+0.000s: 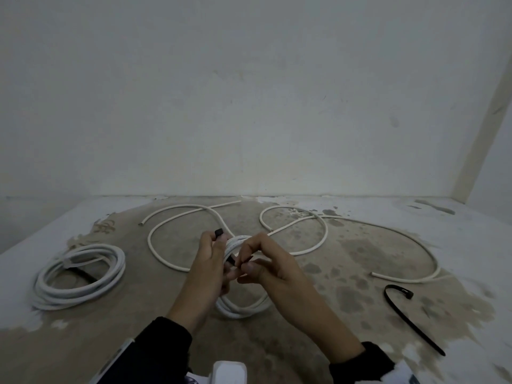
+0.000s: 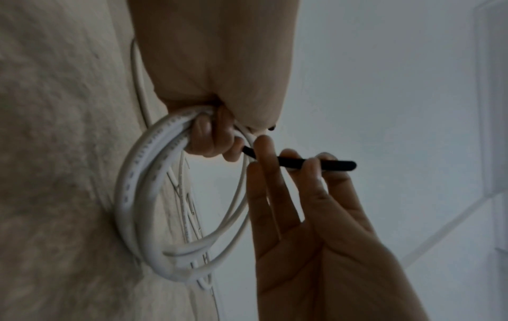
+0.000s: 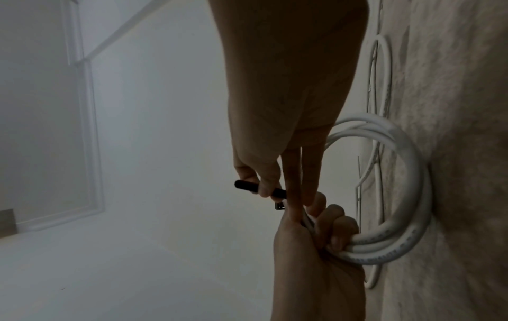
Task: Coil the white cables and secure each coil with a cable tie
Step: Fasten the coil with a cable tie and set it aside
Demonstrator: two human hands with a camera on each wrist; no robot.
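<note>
A small white cable coil (image 1: 241,309) stands upright on the floor in front of me. My left hand (image 1: 210,261) grips its top, fingers curled round the strands (image 2: 214,139). A black cable tie (image 1: 219,233) shows its square head above my left thumb. My right hand (image 1: 260,261) pinches the tie's tail (image 2: 329,165) between thumb and fingertips, right beside the left hand. The right wrist view shows the tie (image 3: 244,185) held level above the coil (image 3: 407,156). The part of the tie round the strands is hidden by my fingers.
A second white coil (image 1: 80,270) with a black tie on it lies at the left. Two loose white cables (image 1: 180,217) (image 1: 360,225) sprawl in loops near the wall. A spare black cable tie (image 1: 410,320) lies at the right. The floor is stained concrete.
</note>
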